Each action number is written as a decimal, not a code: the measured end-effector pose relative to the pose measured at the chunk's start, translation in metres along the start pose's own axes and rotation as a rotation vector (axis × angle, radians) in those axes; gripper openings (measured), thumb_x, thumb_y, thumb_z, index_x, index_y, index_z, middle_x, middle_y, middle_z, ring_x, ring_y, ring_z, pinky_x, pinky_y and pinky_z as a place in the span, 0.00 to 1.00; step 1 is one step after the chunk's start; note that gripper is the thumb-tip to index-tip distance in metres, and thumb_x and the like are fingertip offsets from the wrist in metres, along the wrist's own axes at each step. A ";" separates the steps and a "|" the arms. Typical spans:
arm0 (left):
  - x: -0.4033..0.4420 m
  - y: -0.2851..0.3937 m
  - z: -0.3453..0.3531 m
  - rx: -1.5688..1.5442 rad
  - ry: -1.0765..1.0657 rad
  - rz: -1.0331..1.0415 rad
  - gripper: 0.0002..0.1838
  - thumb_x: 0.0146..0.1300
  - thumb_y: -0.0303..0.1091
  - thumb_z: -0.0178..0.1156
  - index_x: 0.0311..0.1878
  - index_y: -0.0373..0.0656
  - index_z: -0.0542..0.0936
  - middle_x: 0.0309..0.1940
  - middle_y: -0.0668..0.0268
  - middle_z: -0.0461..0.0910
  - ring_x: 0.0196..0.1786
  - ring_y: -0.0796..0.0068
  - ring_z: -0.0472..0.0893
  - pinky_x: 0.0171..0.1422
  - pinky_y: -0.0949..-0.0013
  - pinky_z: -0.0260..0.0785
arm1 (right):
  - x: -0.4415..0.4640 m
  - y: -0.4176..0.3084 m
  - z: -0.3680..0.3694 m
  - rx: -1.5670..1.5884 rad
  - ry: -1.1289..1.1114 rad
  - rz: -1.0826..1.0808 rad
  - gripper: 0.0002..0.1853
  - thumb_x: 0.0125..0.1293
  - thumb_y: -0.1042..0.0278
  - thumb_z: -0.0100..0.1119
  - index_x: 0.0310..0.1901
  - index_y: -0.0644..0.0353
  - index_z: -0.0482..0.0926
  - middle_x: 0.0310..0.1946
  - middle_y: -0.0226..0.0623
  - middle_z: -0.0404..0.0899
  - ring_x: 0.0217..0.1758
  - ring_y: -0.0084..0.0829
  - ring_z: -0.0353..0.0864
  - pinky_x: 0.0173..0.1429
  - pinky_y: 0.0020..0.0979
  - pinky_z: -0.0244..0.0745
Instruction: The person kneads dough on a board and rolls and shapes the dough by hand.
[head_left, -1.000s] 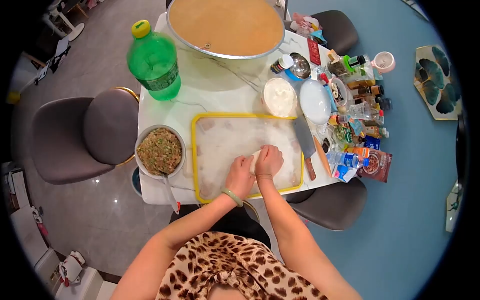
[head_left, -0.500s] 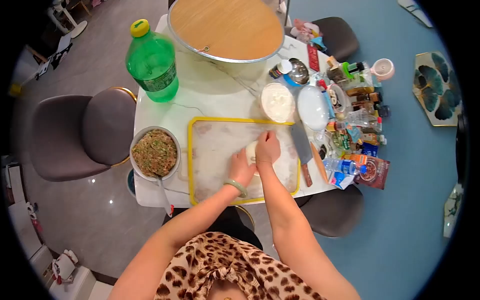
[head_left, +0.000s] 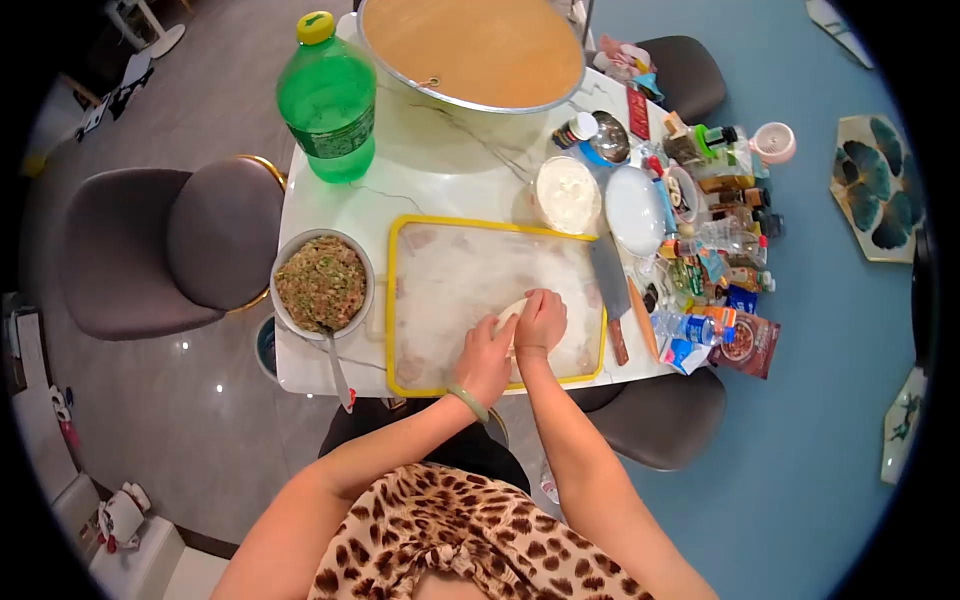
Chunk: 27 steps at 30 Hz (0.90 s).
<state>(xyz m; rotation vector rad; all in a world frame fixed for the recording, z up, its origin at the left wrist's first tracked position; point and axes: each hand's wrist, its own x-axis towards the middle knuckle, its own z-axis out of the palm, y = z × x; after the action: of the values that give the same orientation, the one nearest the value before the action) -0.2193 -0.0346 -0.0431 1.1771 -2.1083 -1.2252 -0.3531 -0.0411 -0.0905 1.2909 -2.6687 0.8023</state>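
Note:
A pale lump of dough (head_left: 511,312) lies on a flour-dusted cutting board (head_left: 450,275) with a yellow rim, mostly covered by my hands. My left hand (head_left: 485,355), with a green bangle at the wrist, grips the dough from the left. On the right side my right hand (head_left: 541,322) is curled over it, fingers bent. To the right of the board lie a cleaver (head_left: 609,285) and a wooden rolling pin (head_left: 642,318).
A bowl of minced filling (head_left: 322,285) with a spoon stands left of the board. Behind are a green bottle (head_left: 328,105), a bowl of flour (head_left: 568,195) and a large round lid-like disc (head_left: 475,50). Several bottles and packets crowd the table's right side.
Both hands, with the dough, have come closer to the board's near edge. My right hand now sits lower over the dough. The camera view has shifted slightly.

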 end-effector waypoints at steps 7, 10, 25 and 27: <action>0.033 -0.005 -0.002 -0.175 0.045 -0.251 0.35 0.51 0.30 0.63 0.62 0.33 0.61 0.50 0.49 0.66 0.52 0.52 0.69 0.57 0.61 0.64 | 0.046 -0.004 0.024 -0.231 0.004 0.030 0.14 0.62 0.61 0.44 0.24 0.56 0.74 0.29 0.36 0.75 0.34 0.43 0.72 0.38 0.43 0.67; 0.044 -0.003 -0.004 -0.211 -0.041 -0.313 0.36 0.51 0.34 0.63 0.62 0.34 0.60 0.49 0.47 0.67 0.52 0.52 0.69 0.57 0.61 0.63 | 0.062 -0.003 0.030 -0.220 -0.010 0.096 0.14 0.62 0.60 0.43 0.24 0.56 0.74 0.27 0.36 0.75 0.34 0.43 0.73 0.37 0.43 0.67; -0.009 0.026 0.003 -0.004 -0.105 -0.030 0.36 0.49 0.17 0.52 0.65 0.47 0.63 0.55 0.46 0.64 0.54 0.47 0.68 0.57 0.56 0.65 | 0.004 0.002 -0.030 0.411 -0.211 0.286 0.22 0.68 0.53 0.41 0.31 0.62 0.79 0.32 0.42 0.78 0.36 0.38 0.76 0.44 0.36 0.69; -0.011 0.017 0.008 0.047 -0.067 -0.040 0.36 0.49 0.17 0.53 0.65 0.46 0.63 0.55 0.46 0.64 0.55 0.48 0.68 0.57 0.57 0.65 | -0.007 -0.001 -0.024 0.227 -0.084 0.117 0.17 0.65 0.57 0.43 0.29 0.58 0.78 0.29 0.39 0.77 0.34 0.40 0.75 0.42 0.38 0.68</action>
<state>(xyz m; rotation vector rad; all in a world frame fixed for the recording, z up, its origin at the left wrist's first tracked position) -0.2266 -0.0170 -0.0318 1.2196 -2.1832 -1.2549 -0.3512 -0.0250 -0.0714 1.2479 -2.8083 1.1195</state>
